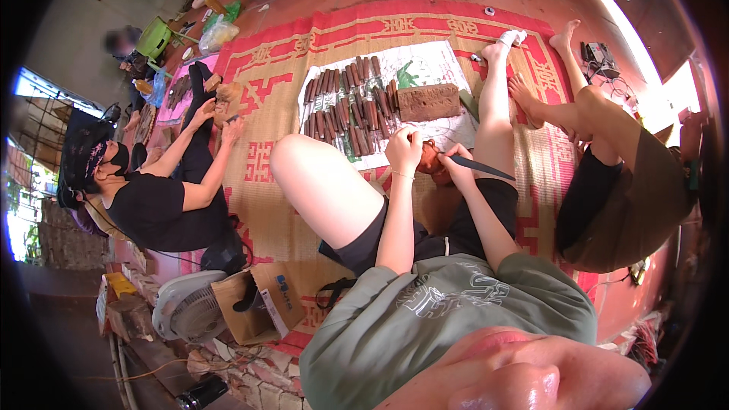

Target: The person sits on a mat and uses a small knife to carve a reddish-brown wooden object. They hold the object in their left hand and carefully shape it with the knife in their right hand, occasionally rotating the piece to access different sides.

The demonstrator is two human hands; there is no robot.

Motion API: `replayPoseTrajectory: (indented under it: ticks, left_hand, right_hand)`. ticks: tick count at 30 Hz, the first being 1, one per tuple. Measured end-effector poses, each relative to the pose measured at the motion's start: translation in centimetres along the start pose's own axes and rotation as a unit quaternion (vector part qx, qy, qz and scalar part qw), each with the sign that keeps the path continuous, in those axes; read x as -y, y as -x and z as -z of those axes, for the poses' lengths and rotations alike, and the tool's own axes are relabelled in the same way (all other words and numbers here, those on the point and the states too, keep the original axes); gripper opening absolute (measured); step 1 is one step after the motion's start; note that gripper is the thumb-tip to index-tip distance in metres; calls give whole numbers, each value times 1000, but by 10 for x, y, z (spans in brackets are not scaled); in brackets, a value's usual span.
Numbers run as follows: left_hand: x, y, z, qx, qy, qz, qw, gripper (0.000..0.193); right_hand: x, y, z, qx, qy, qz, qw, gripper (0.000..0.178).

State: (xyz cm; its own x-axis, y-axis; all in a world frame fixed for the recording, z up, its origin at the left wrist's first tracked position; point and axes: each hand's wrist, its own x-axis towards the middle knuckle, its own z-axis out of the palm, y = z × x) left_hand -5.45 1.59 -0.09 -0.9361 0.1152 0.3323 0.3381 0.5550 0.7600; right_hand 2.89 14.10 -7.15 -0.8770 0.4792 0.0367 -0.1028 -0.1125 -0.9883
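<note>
**Carving on the mat, blade close to the holding hand**

While there's only the one head view to go through, it shows plenty. The person sits on a red-and-tan woven mat (pixel 266 205) with legs out, working low between the knees. The left hand (pixel 402 150) has its fingers curled tight around a small reddish-brown wood piece (pixel 430 161), pinning it in place just above the lap. The right hand (pixel 458 161) is closed around the handle of a dark carving knife (pixel 486 169), whose blade sticks out to the right, away from the wood.

Just past the hands lies a white sheet (pixel 425 68) with rows of wood-handled chisels (pixel 345 106) and a brown carved block (pixel 429 101). To the left, another person in black (pixel 163 209) carves their own piece.

My worry: both hands are practically touching on that small piece, so if it twists or the grip slips, the edge could go into the left fingers or a bare leg. The other seated person's leg (pixel 562 118) on the right is near too.
</note>
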Motion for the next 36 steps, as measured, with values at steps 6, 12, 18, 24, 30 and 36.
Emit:
replayPoseTrajectory:
  ticks: [6, 12, 18, 24, 30, 36]
  left_hand:
    - [1, 1, -1, -2, 8, 10, 1000, 23]
    - [-2, 1, 2, -14, 28, 24, 999, 23]
    - [2, 2, -2, -1, 0, 11, 1000, 22]
    - [6, 1, -1, -13, -13, 19, 1000, 22]
    - [-4, 2, 5, -30, 33, 27, 999, 23]
    - [1, 3, -3, 0, -9, 33, 999, 23]
  right_hand:
    - [23, 4, -6, 14, 48, -18, 999, 20]
    - [15, 5, 3, -1, 28, -11, 1000, 21]
    - [8, 4, -1, 7, 42, -10, 999, 21]
    - [19, 5, -4, 20, 39, -12, 999, 20]
    - [5, 4, 4, 7, 51, 0, 999, 21]
    - [10, 2, 0, 32, 46, 13, 998, 20]
